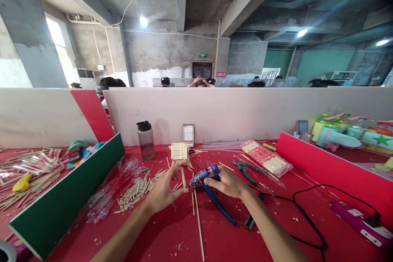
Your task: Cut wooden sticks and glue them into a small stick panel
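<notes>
My right hand (229,182) is wrapped round a blue glue gun (206,177) whose nozzle points left toward my left hand. My left hand (164,190) pinches a short wooden stick (183,178) near the gun's tip, just above the red table (172,233). A small structure of glued wooden sticks (179,151) stands just beyond both hands. Loose cut sticks (135,196) lie scattered to the left of my left hand.
A dark water bottle (146,140) stands at the back. A pack of sticks (266,158), green-handled pliers (245,172), a black cable (307,208) and a purple power strip (359,219) lie to the right. Green (67,196) and red (331,168) dividers flank the space. Crumpled plastic wrap (107,194) lies left.
</notes>
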`<state>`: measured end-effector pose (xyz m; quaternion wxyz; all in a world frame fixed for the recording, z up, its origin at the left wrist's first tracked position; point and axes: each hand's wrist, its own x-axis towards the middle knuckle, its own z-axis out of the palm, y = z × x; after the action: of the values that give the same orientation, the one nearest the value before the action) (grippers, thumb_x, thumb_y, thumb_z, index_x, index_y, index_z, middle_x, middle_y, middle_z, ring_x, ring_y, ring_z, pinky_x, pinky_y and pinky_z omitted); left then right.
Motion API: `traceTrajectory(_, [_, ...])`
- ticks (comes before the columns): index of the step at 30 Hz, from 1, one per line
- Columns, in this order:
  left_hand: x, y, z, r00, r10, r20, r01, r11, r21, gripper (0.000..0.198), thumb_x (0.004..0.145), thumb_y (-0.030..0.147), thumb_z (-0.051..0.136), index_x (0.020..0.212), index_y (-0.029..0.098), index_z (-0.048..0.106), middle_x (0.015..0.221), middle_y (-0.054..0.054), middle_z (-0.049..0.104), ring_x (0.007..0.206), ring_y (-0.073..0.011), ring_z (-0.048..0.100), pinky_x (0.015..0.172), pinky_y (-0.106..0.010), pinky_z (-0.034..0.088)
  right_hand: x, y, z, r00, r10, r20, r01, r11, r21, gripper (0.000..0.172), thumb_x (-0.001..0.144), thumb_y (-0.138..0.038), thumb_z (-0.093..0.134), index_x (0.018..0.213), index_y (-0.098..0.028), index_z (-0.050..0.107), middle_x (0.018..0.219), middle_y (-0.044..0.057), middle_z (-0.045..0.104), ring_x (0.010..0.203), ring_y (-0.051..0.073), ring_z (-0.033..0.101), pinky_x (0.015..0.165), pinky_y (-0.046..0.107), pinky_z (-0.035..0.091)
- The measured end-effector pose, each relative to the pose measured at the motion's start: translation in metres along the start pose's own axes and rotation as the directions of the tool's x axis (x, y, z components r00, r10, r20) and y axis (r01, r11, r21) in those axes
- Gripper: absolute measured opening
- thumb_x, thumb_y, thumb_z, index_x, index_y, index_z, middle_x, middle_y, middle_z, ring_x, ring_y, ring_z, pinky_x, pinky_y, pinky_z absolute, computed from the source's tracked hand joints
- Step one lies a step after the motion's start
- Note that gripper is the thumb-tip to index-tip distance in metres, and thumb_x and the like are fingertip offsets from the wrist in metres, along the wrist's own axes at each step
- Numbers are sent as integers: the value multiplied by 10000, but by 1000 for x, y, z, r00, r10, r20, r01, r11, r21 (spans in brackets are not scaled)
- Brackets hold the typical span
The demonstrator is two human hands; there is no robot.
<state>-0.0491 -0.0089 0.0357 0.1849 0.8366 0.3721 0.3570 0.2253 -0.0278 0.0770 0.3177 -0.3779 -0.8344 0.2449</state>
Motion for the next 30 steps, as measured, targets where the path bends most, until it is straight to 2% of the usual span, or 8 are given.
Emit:
traceTrajectory(6, [0,-1,0,1000,-1,5,1,1000,1,704,850,453,696,1448,294,361,1294,-82,620,993,-231,640,920,-405,508,1,1,2,998,26,-53,-26,1000,-7,353,931,-502,542,869,-212,732,792,6,710,737,189,621,653,245,400])
traceTrajectory(13, [0,-1,-1,1000,0,24,0,1000,-2,730,843,440,715,1454,300,341,1347,-87,590,1018,-235,631,939,-405,496,1,2,3,998,30,-64,-30,1000,-4,362,934,-513,531,844,-209,705,747,7,682,721,190,609,652,255,418])
traceTrajectory(15, [0,1,-1,1000,-4,28,5,1000,-9,718,846,431,714,1450,304,348,1348,-85,588,1015,-232,629,935,-404,496,0,5,4,995,49,-89,-46,998,38,382,930,-540,528,824,-205,679,748,11,670,731,189,611,662,260,438])
traceTrajectory(17, [0,2,-2,1000,-4,30,5,1000,-18,707,849,417,712,1450,311,354,1353,-81,583,1009,-230,627,931,-404,497,0,10,5,989,121,-84,-111,988,111,435,917,-592,520,779,-196,634,692,2,625,628,161,586,593,252,438])
traceTrajectory(20, [0,5,-2,1000,6,18,-5,999,-45,704,849,413,710,1453,316,362,1351,-81,583,1006,-232,625,931,-413,499,-1,21,7,971,239,7,-231,929,291,509,877,-688,507,787,-193,583,590,-46,496,442,106,469,443,229,389])
traceTrajectory(23, [0,7,-1,1000,13,6,-13,996,-87,701,849,418,706,1455,307,371,1346,-85,582,1017,-234,621,944,-422,499,-1,30,8,958,282,52,-274,850,449,526,843,-722,532,782,-200,524,564,-75,438,404,87,447,400,209,375])
traceTrajectory(26, [0,9,1,1000,0,-10,-1,992,-125,679,849,409,709,1437,299,389,1333,-81,586,1029,-230,617,958,-422,496,-1,34,8,949,313,41,-292,819,494,532,840,-718,547,731,-204,463,552,-78,453,393,80,469,401,199,363])
traceTrajectory(30, [1,9,2,999,-16,-38,8,981,-194,655,859,402,711,1424,296,397,1376,-81,553,1057,-222,605,983,-417,482,-1,36,6,940,343,3,-301,822,484,528,855,-703,539,711,-203,452,541,-77,456,406,85,479,415,204,364])
